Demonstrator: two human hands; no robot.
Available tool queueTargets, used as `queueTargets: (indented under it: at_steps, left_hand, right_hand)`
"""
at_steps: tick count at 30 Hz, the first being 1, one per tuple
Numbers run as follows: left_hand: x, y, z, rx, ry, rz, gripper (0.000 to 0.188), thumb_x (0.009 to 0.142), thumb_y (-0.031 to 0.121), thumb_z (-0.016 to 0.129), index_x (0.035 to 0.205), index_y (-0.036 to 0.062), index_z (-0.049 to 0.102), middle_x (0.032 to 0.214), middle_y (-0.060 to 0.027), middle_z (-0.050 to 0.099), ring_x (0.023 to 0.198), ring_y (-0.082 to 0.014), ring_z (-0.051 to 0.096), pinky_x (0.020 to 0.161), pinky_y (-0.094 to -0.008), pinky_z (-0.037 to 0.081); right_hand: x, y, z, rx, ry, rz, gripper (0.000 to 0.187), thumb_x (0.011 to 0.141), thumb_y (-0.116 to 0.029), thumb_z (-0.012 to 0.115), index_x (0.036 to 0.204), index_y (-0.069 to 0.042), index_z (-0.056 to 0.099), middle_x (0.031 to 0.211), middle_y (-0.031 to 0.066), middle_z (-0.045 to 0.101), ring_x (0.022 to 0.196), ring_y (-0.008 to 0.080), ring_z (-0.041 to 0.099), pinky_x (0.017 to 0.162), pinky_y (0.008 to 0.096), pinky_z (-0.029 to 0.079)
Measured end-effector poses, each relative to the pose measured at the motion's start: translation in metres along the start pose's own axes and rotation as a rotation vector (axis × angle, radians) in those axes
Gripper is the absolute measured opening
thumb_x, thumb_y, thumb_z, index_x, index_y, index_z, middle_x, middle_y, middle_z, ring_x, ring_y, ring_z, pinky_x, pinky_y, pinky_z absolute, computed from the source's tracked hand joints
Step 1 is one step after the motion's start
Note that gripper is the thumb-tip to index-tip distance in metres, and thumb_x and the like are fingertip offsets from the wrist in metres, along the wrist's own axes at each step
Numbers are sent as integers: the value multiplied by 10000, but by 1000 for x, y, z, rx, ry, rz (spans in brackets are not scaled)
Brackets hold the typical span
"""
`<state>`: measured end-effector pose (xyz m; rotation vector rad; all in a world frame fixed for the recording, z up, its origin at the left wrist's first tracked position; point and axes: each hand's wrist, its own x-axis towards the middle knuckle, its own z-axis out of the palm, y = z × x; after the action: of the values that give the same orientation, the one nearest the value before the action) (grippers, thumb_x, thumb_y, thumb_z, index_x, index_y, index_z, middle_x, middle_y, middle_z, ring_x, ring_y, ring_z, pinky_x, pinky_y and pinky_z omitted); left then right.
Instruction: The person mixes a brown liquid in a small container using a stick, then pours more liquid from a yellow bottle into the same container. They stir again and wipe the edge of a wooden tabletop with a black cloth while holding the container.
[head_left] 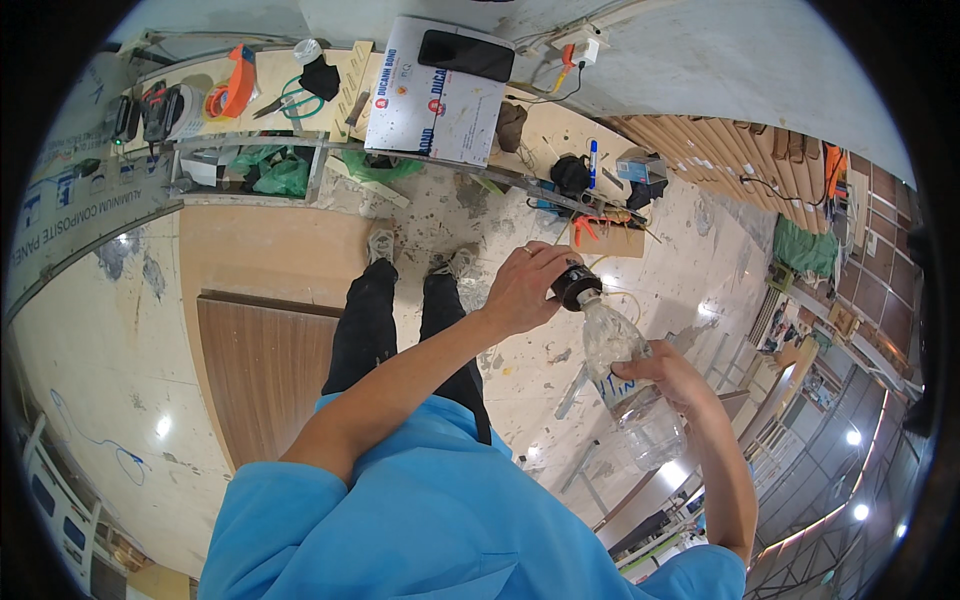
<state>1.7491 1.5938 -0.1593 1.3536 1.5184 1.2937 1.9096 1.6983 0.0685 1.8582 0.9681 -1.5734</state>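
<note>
My right hand [672, 376] is wrapped round the middle of a large clear plastic bottle [652, 432] with blue handwriting on its side. The bottle is tilted, its neck pointing up and to the left. At the neck, my left hand [530, 288] grips a round black piece [577, 287] with a lighter ring on its side. This piece meets the bottle's mouth; whether it is screwed on or only touching I cannot tell. Part of the black piece is hidden behind my left fingers. Both hands are in front of my body, above the floor.
A workbench ahead carries a white printed board [440, 115] with a black phone [467, 55], green-handled scissors [293, 101] and an orange tape dispenser [238, 85]. An orange-handled tool [586, 231] lies right of my feet. A brown wooden panel [260, 370] is on the left floor.
</note>
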Motion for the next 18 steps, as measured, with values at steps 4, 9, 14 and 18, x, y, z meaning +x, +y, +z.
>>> queueTargets:
  at_steps: [4,9,14,18]
  left_hand:
    - [-2,-1,0,7,-31,-22,623,701,47,847,1287,138,655,1375,-34,661,1269,-310,598,1043,-449,485]
    - [-3,-2,0,13,-7,-9,615,709,55,844,1289,140,657,1360,-36,666,1254,-312,602,1038,-451,490]
    - [-2,-3,-1,8,-7,-13,601,718,55,839,1286,138,660,1354,-32,669,1257,-305,604,1044,-447,487]
    - [-2,-3,-1,2,6,-9,610,709,50,838,1285,138,658,1349,-33,671,1249,-305,607,1042,-447,490]
  right_hand:
    - [-3,-2,3,-10,25,-2,469,906,-107,824,1291,102,655,1115,135,775,897,179,770,750,320,627]
    - [-1,-3,4,4,18,-2,477,908,-113,831,1297,98,654,1097,133,778,877,178,769,768,317,626]
    - [1,-2,2,-9,14,12,444,903,-105,832,1268,93,674,1058,127,785,861,172,769,763,321,628]
    - [3,-2,2,-4,10,18,440,904,-101,825,1265,99,673,1044,123,785,861,178,771,749,327,630]
